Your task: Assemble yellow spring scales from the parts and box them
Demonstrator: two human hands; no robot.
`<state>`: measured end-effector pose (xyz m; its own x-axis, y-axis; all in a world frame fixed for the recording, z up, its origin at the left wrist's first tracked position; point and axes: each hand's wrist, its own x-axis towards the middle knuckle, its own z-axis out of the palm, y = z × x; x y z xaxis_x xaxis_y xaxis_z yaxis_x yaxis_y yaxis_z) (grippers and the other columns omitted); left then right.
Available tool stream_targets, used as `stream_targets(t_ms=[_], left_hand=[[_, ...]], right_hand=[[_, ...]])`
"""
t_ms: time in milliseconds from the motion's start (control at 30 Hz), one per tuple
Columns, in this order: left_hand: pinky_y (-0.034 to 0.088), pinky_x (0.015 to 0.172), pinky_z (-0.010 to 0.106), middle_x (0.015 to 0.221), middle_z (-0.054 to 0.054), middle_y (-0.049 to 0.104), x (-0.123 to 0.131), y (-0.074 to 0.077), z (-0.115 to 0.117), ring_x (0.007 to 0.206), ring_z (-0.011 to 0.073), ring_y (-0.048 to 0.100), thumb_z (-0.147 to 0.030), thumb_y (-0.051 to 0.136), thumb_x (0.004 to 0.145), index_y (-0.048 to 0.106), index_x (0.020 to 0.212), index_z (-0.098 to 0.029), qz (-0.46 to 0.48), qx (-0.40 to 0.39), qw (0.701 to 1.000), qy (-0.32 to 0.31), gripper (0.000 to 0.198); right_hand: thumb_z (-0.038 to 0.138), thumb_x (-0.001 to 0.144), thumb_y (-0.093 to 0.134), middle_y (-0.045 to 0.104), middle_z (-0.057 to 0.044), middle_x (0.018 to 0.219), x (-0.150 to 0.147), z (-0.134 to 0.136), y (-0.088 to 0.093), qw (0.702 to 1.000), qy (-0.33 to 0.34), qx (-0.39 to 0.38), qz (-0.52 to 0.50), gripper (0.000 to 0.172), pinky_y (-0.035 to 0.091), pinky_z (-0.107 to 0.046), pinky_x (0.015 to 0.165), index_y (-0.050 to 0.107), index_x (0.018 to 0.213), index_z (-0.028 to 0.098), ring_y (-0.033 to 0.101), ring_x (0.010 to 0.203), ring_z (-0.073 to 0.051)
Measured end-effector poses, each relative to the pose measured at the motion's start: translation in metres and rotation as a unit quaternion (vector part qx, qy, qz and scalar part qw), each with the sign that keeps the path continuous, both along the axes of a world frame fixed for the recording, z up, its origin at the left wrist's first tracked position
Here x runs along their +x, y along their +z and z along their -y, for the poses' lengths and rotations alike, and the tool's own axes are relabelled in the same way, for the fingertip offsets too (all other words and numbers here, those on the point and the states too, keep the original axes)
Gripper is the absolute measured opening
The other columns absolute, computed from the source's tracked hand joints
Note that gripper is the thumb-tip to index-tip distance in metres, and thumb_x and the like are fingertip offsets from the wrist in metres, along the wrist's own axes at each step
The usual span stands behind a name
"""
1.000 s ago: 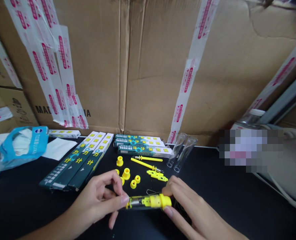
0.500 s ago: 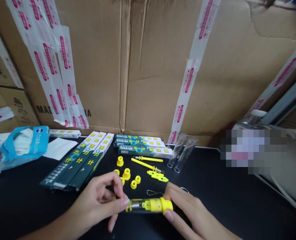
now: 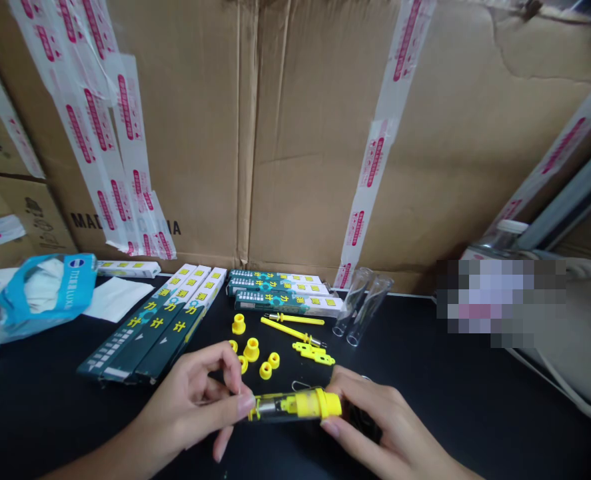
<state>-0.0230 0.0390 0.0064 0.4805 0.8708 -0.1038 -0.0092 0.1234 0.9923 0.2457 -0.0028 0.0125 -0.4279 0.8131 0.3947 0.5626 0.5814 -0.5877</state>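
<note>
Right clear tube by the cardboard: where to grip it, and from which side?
Grip the clear tube around its middle from the right: it lies slanted on the black table, with a second clear tube close along its left.

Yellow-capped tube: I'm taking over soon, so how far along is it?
One tube already looks fitted with yellow parts and is in hand, held between the left hand and right hand. Still lying loose are yellow caps, yellow rods and two clear tubes, so more seems left.
</note>
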Motion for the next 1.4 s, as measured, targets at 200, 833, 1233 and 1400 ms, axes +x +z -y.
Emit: stream_targets(t_ms=[200, 833, 1233, 1400], left_hand=[[0.019, 0.032, 0.01, 0.054, -0.009, 0.052, 0.0, 0.001, -0.001, 0.033, 0.003, 0.049, -0.056, 0.084, 0.075, 0.048, 0.075, -0.02, -0.014, -0.003, 1.0, 0.001, 0.051], [0.021, 0.033, 0.011, 0.066, -0.005, 0.063, 0.003, 0.003, 0.003, 0.038, 0.0039, 0.056, -0.049, 0.085, 0.076, 0.051, 0.076, -0.019, -0.017, -0.007, 1.0, 0.022, 0.045], [0.022, 0.034, 0.007, 0.061, -0.009, 0.054, 0.001, 0.005, 0.002, 0.037, 0.0022, 0.054, -0.059, 0.081, 0.077, 0.048, 0.079, -0.019, -0.011, -0.012, 1.0, 0.008, 0.052], [0.022, 0.031, 0.007, 0.065, -0.009, 0.054, 0.001, -0.005, -0.001, 0.036, 0.0025, 0.054, -0.053, 0.079, 0.082, 0.048, 0.08, -0.02, 0.038, 0.009, 0.999, -0.019, 0.046]], right_hand=[[0.03, 0.095, 0.068, 0.07, 0.003, 0.084, 0.002, -0.002, -0.006, 0.998, -0.036, 0.014, -0.043, 0.011, 0.056, -0.019, 0.066, 0.062, 0.105, 0.026, 0.067, 0.069, -0.014], [0.029, 0.088, 0.076, 0.075, 0.002, 0.091, -0.009, 0.004, -0.013, 0.952, -0.044, -0.173, -0.248, 0.023, 0.061, -0.022, 0.078, 0.068, 0.109, 0.028, 0.074, 0.081, -0.015], [0.041, 0.08, 0.084, 0.07, 0.001, 0.088, -0.024, 0.008, -0.017, 0.864, -0.056, -0.258, -0.43, 0.031, 0.055, -0.021, 0.069, 0.073, 0.106, 0.028, 0.066, 0.077, -0.013], [0.038, 0.07, 0.093, 0.077, 0.0, 0.085, -0.03, 0.01, -0.017, 0.818, -0.104, -0.293, -0.483, 0.037, 0.057, -0.021, 0.074, 0.077, 0.101, 0.027, 0.07, 0.078, -0.013]])
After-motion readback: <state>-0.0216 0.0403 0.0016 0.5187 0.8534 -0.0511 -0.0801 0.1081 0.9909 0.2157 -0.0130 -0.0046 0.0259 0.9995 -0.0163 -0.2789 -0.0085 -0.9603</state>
